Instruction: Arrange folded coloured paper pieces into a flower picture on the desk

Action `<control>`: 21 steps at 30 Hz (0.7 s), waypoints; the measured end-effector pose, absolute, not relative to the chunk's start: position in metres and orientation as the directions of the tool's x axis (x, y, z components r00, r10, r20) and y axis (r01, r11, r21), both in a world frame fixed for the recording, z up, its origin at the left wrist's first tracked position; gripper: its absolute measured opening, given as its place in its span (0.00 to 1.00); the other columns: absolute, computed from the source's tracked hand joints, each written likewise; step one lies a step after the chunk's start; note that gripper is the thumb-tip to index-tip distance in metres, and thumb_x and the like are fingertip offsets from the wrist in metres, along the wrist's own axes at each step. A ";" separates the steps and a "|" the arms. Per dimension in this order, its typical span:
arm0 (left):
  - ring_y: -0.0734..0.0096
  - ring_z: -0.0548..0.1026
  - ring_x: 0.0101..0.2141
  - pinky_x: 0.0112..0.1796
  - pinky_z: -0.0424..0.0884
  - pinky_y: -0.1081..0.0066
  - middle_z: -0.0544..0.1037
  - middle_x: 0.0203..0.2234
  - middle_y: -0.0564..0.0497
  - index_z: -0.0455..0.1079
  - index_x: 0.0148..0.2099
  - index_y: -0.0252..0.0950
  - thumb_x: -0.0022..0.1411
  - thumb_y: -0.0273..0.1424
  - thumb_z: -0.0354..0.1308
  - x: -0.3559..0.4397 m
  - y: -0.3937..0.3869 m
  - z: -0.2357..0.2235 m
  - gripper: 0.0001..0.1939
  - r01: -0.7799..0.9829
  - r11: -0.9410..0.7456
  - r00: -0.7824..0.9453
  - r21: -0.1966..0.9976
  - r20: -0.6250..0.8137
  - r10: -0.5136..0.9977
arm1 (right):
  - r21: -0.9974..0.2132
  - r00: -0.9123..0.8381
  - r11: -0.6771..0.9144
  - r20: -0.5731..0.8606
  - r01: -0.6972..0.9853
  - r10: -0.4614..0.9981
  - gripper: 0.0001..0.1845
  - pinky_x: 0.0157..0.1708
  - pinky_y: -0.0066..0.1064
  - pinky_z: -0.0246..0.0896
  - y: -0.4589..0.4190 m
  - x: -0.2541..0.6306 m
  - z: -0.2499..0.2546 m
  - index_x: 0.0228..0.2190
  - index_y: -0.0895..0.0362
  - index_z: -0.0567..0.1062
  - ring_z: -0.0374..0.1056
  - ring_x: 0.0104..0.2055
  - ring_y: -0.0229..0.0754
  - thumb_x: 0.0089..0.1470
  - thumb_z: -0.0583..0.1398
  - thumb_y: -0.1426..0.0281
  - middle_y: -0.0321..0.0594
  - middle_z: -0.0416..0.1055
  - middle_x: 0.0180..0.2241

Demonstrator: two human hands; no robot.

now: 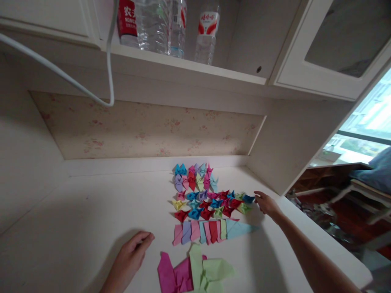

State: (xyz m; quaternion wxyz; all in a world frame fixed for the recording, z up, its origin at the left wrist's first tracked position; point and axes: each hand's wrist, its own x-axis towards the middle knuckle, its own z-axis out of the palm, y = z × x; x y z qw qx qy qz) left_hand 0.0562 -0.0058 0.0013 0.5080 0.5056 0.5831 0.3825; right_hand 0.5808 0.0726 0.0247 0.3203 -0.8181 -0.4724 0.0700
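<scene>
We look down on a broad white surface (97, 211), backed by a floral-patterned panel (140, 126) and overhung by a pale cabinet (189, 66) with clear plastic bottles (207, 30) standing inside.

At the near left we see the left hand (131, 254), its fingers (148, 237) loosely curled and their tips drawn close together; we cannot tell whether they meet. We see nothing in its grasp, and it sits apart from all the paper, just left of a magenta folded sheet (166, 273) and a light-green one (215, 268) at the front.

Across the surface, the right hand (266, 205) reaches in with its fingers parted, the index extended and nothing held. Beyond the front sheets we find a row of long flat folded papers (214, 231), overlapping side by side.

Smallest are the folded paper figures (206, 214) in many colors, set in close rows behind them, the nearer rows running farther right. At the right end of those sits a dark blue figure (248, 199), right beside the right hand's fingertips; whether they touch it, we cannot tell.
</scene>
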 end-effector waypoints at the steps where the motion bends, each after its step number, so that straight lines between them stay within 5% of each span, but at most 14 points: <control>1: 0.79 0.52 0.14 0.17 0.47 0.77 0.53 0.10 0.63 0.70 0.37 0.33 0.49 0.55 0.57 0.056 -0.005 0.000 0.28 0.202 0.199 0.025 0.959 -0.208 0.978 | -0.604 0.548 -0.347 0.182 0.717 0.817 0.19 0.17 0.28 0.54 0.070 0.581 0.026 0.38 0.60 0.78 0.61 0.15 0.37 0.47 0.54 0.66 0.39 0.72 0.18; 8: 0.79 0.50 0.15 0.17 0.45 0.77 0.50 0.11 0.64 0.69 0.37 0.34 0.51 0.54 0.56 0.057 -0.004 -0.004 0.27 0.201 0.218 0.063 0.955 -0.234 0.970 | -0.736 0.581 -0.252 0.229 0.628 0.781 0.25 0.22 0.29 0.53 0.023 0.533 0.044 0.40 0.58 0.75 0.64 0.23 0.40 0.53 0.52 0.53 0.37 0.70 0.22; 11: 0.78 0.51 0.16 0.18 0.46 0.76 0.52 0.12 0.63 0.70 0.35 0.34 0.52 0.53 0.56 0.058 -0.006 0.002 0.25 0.214 0.196 0.060 0.957 -0.213 0.975 | -0.936 0.592 -0.048 0.180 0.349 0.785 0.21 0.19 0.27 0.47 -0.002 0.481 0.047 0.31 0.58 0.73 0.56 0.20 0.36 0.50 0.57 0.51 0.32 0.62 0.18; 15: 0.77 0.53 0.17 0.19 0.48 0.76 0.56 0.14 0.61 0.71 0.32 0.35 0.51 0.51 0.57 0.059 -0.009 0.011 0.22 0.242 0.171 0.033 0.955 -0.184 0.982 | -0.986 0.579 0.104 0.159 0.128 0.800 0.24 0.18 0.26 0.43 -0.024 0.411 0.037 0.17 0.55 0.60 0.47 0.19 0.33 0.53 0.57 0.53 0.29 0.51 0.17; 21: 0.75 0.58 0.19 0.21 0.54 0.76 0.59 0.14 0.59 0.63 0.22 0.37 0.45 0.56 0.57 0.057 -0.007 0.008 0.25 0.172 0.160 -0.095 0.972 -0.145 0.985 | -0.918 0.424 0.194 0.338 0.347 0.840 0.26 0.22 0.28 0.46 -0.031 0.367 0.010 0.14 0.56 0.59 0.49 0.20 0.34 0.55 0.57 0.55 0.30 0.52 0.16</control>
